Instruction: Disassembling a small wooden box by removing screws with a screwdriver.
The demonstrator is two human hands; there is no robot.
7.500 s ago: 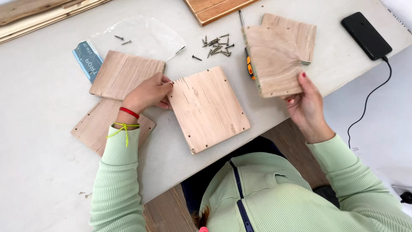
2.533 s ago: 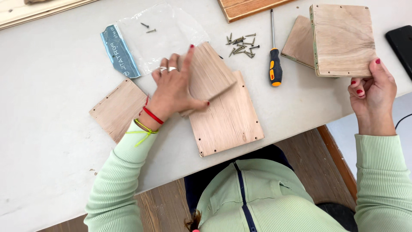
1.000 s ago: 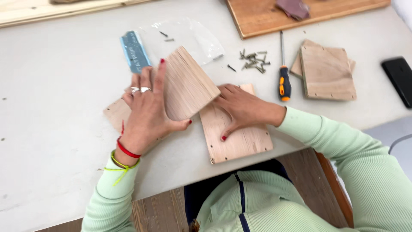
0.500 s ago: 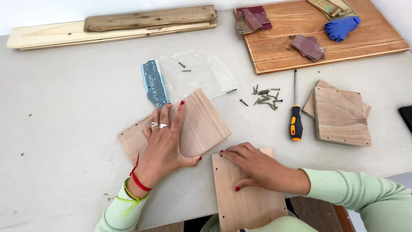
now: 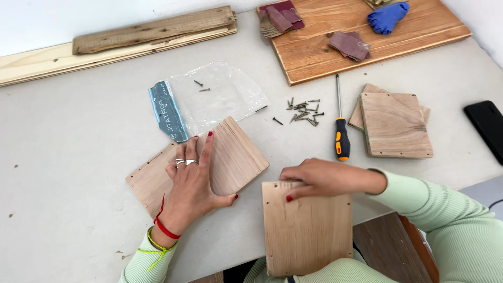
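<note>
Wooden panels sit under both hands at the near edge of the pale counter (image 5: 63, 157). The right hand (image 5: 325, 177) has its grip curled over the top edge of an upright square panel with holes (image 5: 306, 228), fingers on the far side and a red-nailed thumb pressed on the near face; the panel's lower part hangs past the counter edge toward the person's lap. At 9 o'clock from it, the left hand (image 5: 191, 183) lies flat and spread on a ridged square panel (image 5: 238, 157), thumb hooked round its near edge, fingers extended rather than closed. That panel overlaps another flat panel (image 5: 149, 181) beneath it. At 12 o'clock from the left hand lies a clear plastic bag (image 5: 220, 94) with a blue header. At 12 o'clock from the right hand lies a screwdriver (image 5: 340, 126) with an orange and black handle, loose screws (image 5: 303, 110) just beside its shaft. A stack of panels (image 5: 395, 123) rests at 2 o'clock.
</note>
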